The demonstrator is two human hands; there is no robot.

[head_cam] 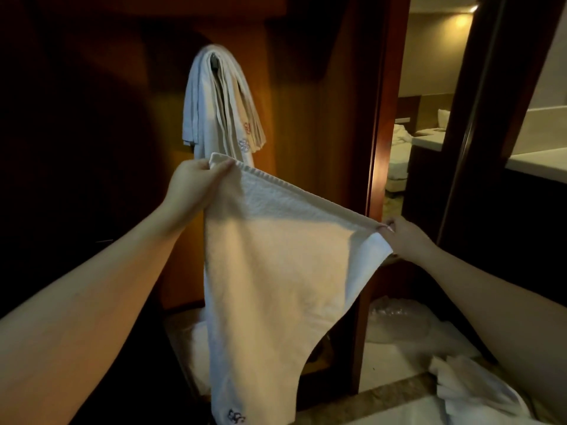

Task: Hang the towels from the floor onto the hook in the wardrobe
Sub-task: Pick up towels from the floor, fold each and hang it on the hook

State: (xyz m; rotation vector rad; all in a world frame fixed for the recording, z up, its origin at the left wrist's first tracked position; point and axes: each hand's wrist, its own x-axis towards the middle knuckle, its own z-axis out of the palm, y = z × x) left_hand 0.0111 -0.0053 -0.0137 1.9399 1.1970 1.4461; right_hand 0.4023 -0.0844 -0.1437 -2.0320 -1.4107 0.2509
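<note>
Towel spread between my hands, left hand and right hand each pinching a corner; next I lift it onto the hook.

The hook is mostly buried under the hung towels, and the held towel below them hides the wardrobe floor and its own embroidery runs off frame.

The single head camera looks forward and slightly down, close to the dark brown wooden wardrobe, with both outstretched forearms in view.
</note>
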